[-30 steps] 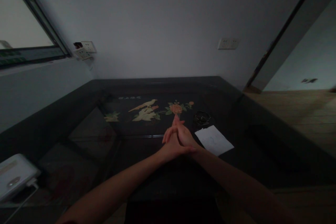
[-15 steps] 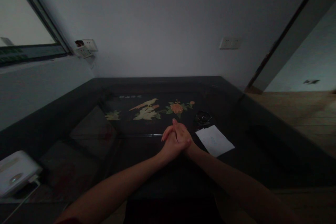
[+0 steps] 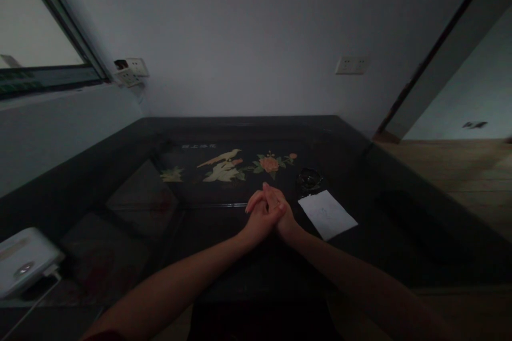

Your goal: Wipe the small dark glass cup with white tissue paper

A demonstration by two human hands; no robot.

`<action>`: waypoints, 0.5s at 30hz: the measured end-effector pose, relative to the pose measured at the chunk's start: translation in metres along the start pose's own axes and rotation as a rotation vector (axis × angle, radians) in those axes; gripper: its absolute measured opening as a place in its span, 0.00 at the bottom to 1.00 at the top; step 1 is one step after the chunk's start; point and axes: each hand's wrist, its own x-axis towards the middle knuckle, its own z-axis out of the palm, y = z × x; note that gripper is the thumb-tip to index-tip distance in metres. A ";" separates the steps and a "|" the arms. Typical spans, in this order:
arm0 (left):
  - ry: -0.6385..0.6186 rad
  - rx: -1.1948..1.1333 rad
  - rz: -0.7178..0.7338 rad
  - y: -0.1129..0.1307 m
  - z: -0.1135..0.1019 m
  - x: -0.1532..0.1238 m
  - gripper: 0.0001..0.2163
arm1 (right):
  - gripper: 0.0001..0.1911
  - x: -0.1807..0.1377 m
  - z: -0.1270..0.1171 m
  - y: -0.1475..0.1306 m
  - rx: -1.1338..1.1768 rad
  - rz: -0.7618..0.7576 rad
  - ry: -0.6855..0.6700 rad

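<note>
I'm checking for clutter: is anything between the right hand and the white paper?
Nothing visible: only a strip of dark tabletop shows between the right hand and the white paper. The dark dish-like object lies beyond the paper.

Dark red cloth sleeve [image 3: 104, 337], with a slim, uncovered left forearm [image 3: 188, 266] beyond it

The sleeve shows only as a plain, curved edge around the left arm; past it the forearm narrows to a slender wrist and a bare left hand [image 3: 258, 221] with long, thin fingers. Well to the right of the sleeve, the equally slim right forearm [image 3: 340, 261] is uncovered up to its bare right hand [image 3: 287, 221]; its near end is too dark for any clothing to be told.
</note>
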 end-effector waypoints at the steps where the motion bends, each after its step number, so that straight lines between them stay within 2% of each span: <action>1: -0.010 0.004 0.006 0.000 0.000 0.000 0.10 | 0.38 0.000 0.001 0.000 0.027 -0.004 0.013; 10: 0.013 -0.063 -0.028 -0.002 -0.002 0.003 0.14 | 0.37 -0.002 0.007 0.003 0.130 -0.008 0.088; 13: -0.038 -0.113 -0.033 -0.005 -0.002 0.004 0.16 | 0.37 -0.001 0.005 0.003 0.106 0.031 0.078; 15: -0.081 -0.166 -0.038 -0.006 -0.001 0.005 0.15 | 0.39 0.000 0.003 0.006 0.028 0.053 0.024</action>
